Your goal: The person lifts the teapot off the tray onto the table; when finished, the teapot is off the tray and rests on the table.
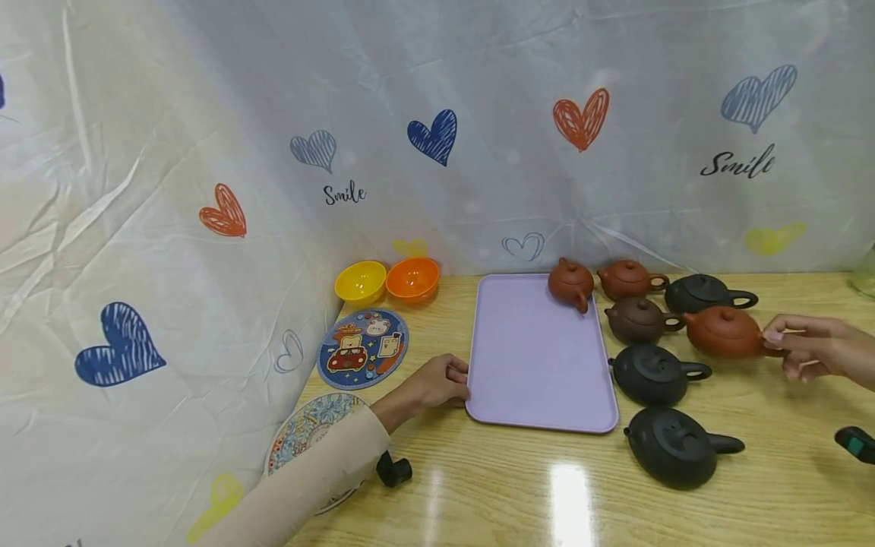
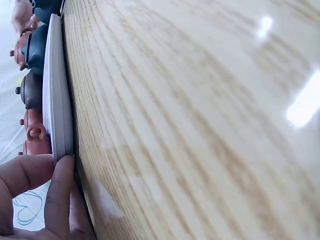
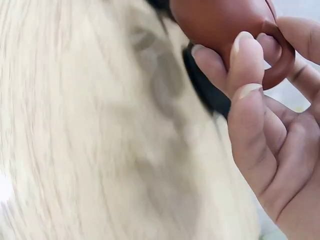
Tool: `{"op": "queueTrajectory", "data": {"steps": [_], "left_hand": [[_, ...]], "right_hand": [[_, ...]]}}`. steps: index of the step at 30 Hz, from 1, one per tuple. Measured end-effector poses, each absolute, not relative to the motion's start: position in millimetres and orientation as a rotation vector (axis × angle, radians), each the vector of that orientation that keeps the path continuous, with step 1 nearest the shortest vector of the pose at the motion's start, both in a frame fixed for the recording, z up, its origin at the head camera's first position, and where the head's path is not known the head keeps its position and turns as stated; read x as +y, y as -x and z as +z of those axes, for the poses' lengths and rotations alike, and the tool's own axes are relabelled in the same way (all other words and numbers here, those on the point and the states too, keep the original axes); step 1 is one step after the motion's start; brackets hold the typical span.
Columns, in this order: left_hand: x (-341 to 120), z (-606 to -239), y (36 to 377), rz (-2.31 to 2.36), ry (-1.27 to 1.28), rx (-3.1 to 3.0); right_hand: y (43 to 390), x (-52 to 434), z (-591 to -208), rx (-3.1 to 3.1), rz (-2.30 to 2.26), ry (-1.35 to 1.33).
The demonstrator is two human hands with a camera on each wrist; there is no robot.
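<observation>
My right hand point(image 1: 816, 349) pinches the ring handle of a reddish clay teapot point(image 1: 724, 332). In the right wrist view the fingers point(image 3: 247, 65) curl at that handle, and the teapot's body point(image 3: 220, 20) hangs off the tabletop. With my left hand point(image 1: 437, 382) I hold the left edge of a lilac tray point(image 1: 533, 357); the left wrist view shows fingertips point(image 2: 62, 170) on both sides of its rim point(image 2: 59, 100). A small red-brown teapot point(image 1: 571, 282) is at the tray's far right corner.
Right of the tray stand a red teapot point(image 1: 625, 278), a dark brown one point(image 1: 639, 320) and black teapots point(image 1: 652, 374), point(image 1: 673, 448), point(image 1: 704, 292). At left are a yellow bowl point(image 1: 360, 282), an orange bowl point(image 1: 413, 279), a blue round mat point(image 1: 362, 349) and a patterned plate point(image 1: 301, 429).
</observation>
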State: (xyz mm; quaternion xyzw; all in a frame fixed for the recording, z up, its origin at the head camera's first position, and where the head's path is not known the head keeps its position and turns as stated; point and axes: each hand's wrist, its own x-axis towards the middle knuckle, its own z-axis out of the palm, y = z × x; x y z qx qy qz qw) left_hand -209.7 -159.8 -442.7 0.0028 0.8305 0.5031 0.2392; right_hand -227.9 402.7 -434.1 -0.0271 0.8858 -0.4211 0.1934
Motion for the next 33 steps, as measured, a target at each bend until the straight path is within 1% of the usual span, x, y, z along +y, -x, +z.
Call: {"op": "queueTrajectory", "data": {"steps": [7, 12, 22, 33], "left_hand": [[-159.9, -442.8, 209.7, 1.372, -0.01, 2.277], [-160.2, -442.0, 208.7, 1.367, -0.009, 2.283], [-158.9, -439.6, 208.4, 1.368, -0.006, 2.276], [-159.5, -439.0, 208.8, 1.371, -0.002, 2.27]], "right_hand": [[232.6, 417.5, -447.4, 2.346, -1.191, 0.12], [235.0, 417.8, -447.4, 2.294, -1.184, 0.134], [236.0, 411.9, -445.3, 2.474, -1.042, 0.053], [232.0, 409.7, -447.0, 2.609, -1.006, 0.056]]}}
